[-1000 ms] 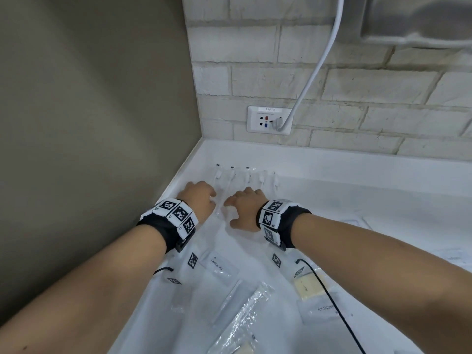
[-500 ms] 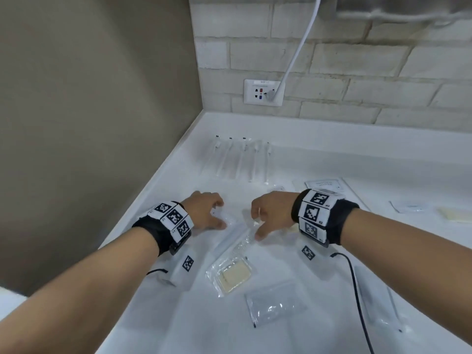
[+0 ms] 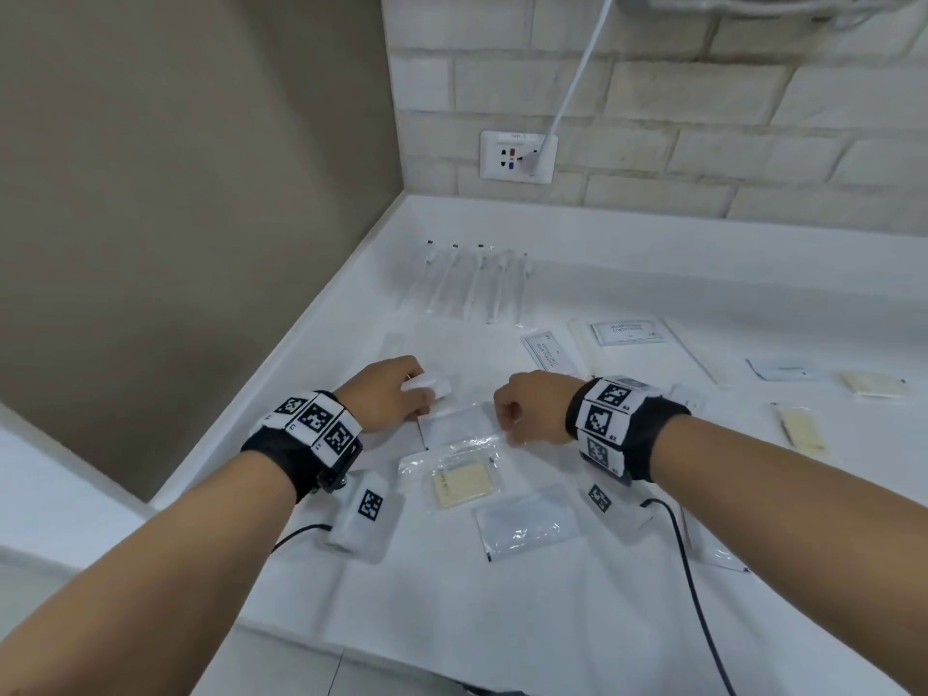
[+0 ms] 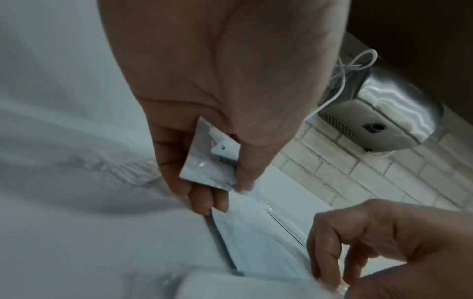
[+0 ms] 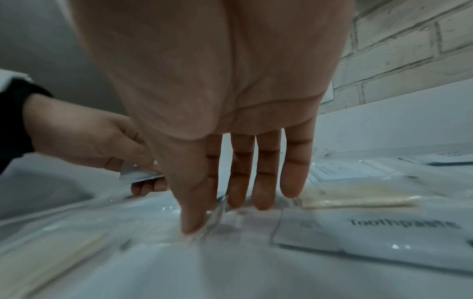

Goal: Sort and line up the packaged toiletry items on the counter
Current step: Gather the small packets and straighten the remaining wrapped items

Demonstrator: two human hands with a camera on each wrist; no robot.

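Observation:
My left hand (image 3: 416, 397) pinches a small white sachet (image 4: 212, 161) between thumb and fingers, just above the white counter (image 3: 577, 620). My right hand (image 3: 507, 430) pinches the edge of a long clear packet (image 3: 459, 424) that lies between both hands; the right wrist view shows the thumb and forefinger on the clear packet's raised plastic edge (image 5: 219, 208). Several clear toothbrush packets (image 3: 472, 283) lie in a row at the back near the corner. A packet with a pale yellow bar (image 3: 462, 480) lies just in front of my hands.
A flat clear packet (image 3: 527, 525) lies near the front. Labelled sachets (image 3: 627, 334) and pale yellow packets (image 3: 801, 430) are scattered to the right; a toothpaste packet (image 5: 384, 232) lies beside my right hand. A beige wall (image 3: 201, 193) bounds the left. A socket (image 3: 517, 155) sits behind.
Both hands drew back from the toothbrush row to the loose packets nearer me. The left hand picked up the small sachet; the right took hold of the clear packet's edge.

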